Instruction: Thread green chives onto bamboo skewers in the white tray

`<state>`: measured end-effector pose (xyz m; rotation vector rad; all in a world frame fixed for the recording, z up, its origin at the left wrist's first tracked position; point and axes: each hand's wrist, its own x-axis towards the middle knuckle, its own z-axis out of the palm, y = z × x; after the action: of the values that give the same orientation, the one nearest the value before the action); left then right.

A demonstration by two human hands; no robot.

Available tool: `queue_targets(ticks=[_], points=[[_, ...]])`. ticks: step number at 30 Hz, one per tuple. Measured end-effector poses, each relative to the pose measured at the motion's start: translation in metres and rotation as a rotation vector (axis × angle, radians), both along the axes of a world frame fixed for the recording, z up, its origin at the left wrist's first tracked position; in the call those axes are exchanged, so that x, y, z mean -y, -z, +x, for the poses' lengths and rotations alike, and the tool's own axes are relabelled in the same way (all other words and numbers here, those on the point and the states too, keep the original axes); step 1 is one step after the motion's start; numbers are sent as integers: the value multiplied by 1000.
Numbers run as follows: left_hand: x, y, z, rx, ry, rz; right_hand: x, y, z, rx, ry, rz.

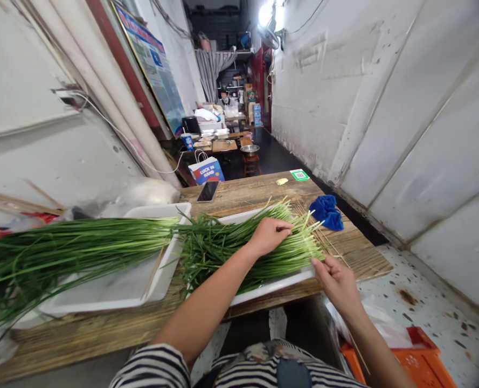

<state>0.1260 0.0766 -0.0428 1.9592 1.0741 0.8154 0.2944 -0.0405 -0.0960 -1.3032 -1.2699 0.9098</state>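
Observation:
Garlic chives (239, 248) fill a white tray (259, 293) in front of me, pale stem ends towards the right. Above the middle of them is my left hand (269, 236), thumb and fingers closed together; what they hold, if anything, does not show. My right hand (338, 280) is closed at the stem ends by the tray's right corner. A thin bamboo skewer (359, 353) slants down from under this hand and appears gripped in it. More thin skewers (331, 241) lie on the wooden table (364, 264) beside the stems.
A second white tray (156, 291) on the left holds longer chives (81, 248). A phone (208, 191), a blue cloth (327, 212) and a green QR card (299, 175) lie on the table. An orange crate (421, 358) stands at lower right. Further back sits a person (225, 99).

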Motion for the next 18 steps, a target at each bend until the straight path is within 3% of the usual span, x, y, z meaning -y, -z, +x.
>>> queue_targets(ticks=[18], points=[[1, 2, 0, 32, 41, -30, 0, 1, -1, 22, 25, 18]])
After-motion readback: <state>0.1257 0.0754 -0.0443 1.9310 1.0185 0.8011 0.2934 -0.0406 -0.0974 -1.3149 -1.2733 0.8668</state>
